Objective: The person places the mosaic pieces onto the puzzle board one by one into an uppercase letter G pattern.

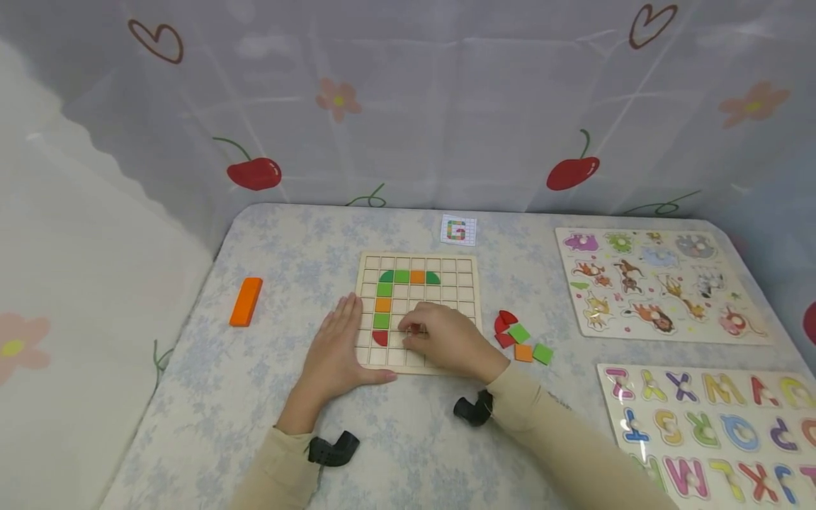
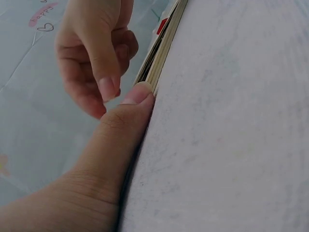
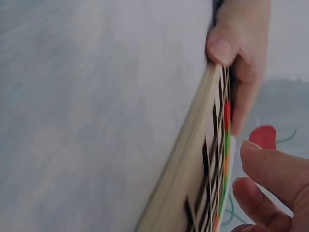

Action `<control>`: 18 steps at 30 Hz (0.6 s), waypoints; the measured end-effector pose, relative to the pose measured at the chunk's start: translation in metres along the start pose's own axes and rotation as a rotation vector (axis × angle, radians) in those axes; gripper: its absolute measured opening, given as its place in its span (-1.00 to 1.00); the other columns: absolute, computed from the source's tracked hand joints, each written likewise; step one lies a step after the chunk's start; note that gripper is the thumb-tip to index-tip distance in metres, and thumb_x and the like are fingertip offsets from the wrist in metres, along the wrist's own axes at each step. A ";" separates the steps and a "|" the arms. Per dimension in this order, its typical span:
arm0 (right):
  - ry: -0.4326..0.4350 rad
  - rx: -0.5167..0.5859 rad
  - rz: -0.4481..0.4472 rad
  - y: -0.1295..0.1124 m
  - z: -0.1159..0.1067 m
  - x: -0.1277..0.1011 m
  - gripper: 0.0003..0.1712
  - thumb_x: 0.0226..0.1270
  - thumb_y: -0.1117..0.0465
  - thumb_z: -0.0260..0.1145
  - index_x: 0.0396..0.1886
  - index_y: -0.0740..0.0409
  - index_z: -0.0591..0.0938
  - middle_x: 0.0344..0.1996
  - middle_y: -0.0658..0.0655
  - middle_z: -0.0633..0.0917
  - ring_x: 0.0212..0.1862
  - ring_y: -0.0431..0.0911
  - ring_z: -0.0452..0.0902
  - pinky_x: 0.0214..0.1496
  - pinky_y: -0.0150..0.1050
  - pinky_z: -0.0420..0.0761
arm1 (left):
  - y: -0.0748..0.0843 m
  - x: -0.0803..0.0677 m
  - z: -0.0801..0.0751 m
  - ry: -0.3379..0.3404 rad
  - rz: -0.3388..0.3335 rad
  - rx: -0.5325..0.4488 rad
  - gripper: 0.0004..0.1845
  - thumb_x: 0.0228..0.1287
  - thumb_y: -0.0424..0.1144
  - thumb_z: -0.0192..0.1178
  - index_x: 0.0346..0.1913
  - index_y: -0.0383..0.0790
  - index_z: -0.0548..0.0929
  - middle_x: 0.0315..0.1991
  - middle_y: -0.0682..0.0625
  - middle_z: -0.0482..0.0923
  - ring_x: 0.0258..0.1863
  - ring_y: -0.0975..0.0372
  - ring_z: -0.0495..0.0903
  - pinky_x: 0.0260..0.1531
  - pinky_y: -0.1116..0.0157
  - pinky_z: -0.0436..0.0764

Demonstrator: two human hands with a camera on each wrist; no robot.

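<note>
Steadying grid board [image 1: 465, 268] with flat, open left hand [image 1: 336, 350]; right hand [image 1: 446, 340] curled, fingertips on board, grip indeterminate; loose tiles [image 1: 521, 341] beside.

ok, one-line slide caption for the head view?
Left hand steadies the wooden grid board while right hand works a cell beside the coloured tiles.

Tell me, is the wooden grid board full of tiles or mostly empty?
Mostly empty. The board holds only a few green, orange and red tiles along its top and left; more tiles lie loose on the table beside it.
</note>
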State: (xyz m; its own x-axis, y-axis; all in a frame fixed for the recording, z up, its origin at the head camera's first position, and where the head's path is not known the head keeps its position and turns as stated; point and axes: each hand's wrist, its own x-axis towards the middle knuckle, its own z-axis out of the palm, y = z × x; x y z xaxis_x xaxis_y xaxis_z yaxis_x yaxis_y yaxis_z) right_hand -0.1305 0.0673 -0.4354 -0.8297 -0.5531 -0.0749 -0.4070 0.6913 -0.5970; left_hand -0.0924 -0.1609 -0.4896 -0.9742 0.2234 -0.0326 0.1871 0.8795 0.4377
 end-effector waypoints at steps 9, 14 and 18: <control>0.062 -0.032 0.150 0.045 -0.040 -0.042 -0.70 0.26 0.11 0.44 -0.03 0.02 0.69 -0.41 -0.11 0.57 -0.43 -0.20 0.40 -0.38 -0.31 0.43 | 0.001 0.000 0.000 0.000 -0.006 -0.006 0.58 -0.38 0.62 0.35 0.59 -0.27 -0.14 0.63 -0.10 -0.24 0.63 0.08 -0.25 0.58 -0.01 -0.06; 0.066 -0.075 0.255 0.071 -0.058 -0.065 -0.71 0.26 0.08 0.45 -0.06 0.02 0.65 -0.38 -0.04 0.60 -0.45 -0.18 0.44 -0.41 -0.29 0.44 | 0.000 0.002 0.001 -0.015 -0.019 0.003 0.59 -0.37 0.65 0.31 0.60 -0.24 -0.18 0.63 -0.07 -0.27 0.63 0.10 -0.27 0.59 0.01 -0.08; 0.053 -0.097 0.330 0.084 -0.068 -0.079 -0.68 0.25 0.06 0.45 -0.06 0.03 0.64 -0.31 0.00 0.63 -0.44 -0.16 0.45 -0.44 -0.29 0.45 | 0.000 0.002 0.002 -0.017 -0.025 0.008 0.59 -0.37 0.66 0.29 0.60 -0.23 -0.18 0.64 -0.06 -0.27 0.63 0.11 -0.28 0.59 0.01 -0.09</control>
State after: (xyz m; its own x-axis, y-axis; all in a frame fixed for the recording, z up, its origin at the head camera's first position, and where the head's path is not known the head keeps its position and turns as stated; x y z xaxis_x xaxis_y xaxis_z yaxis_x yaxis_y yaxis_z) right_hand -0.1248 0.2009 -0.4250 -0.9404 -0.2693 -0.2077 -0.1461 0.8713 -0.4686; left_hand -0.0942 -0.1599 -0.4914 -0.9763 0.2083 -0.0590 0.1636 0.8882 0.4294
